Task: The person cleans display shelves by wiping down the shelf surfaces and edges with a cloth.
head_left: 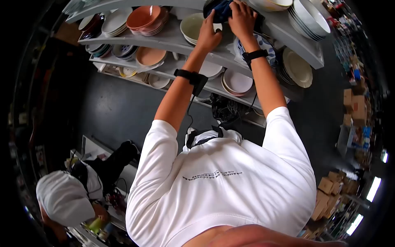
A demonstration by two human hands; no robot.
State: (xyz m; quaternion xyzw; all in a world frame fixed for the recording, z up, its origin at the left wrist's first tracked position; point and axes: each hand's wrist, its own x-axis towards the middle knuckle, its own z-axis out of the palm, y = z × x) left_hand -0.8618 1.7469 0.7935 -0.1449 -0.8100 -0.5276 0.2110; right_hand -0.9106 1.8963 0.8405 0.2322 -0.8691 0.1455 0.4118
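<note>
At the top of the view, both my hands are at a dark blue bowl (222, 11), whose far side is cut off by the frame edge. My left hand (210, 35) grips its near left side with the fingers closed at the rim. My right hand (242, 18) is wrapped over its right side, some fingertips hidden. Just below my left hand, a stack of cream bowls (191, 28) stands on the grey shelf (175, 39). Beneath my right wrist is a blue-and-white patterned dish (263, 44), partly covered by my arm.
Stacked orange bowls (144, 18) and white bowls (310, 16) share the shelves. Cream plates (297, 68) stand at the right end. Lower shelves hold pink bowls (238, 81). Another person in a white cap (63, 197) is at lower left. Cardboard boxes (358, 109) stand right.
</note>
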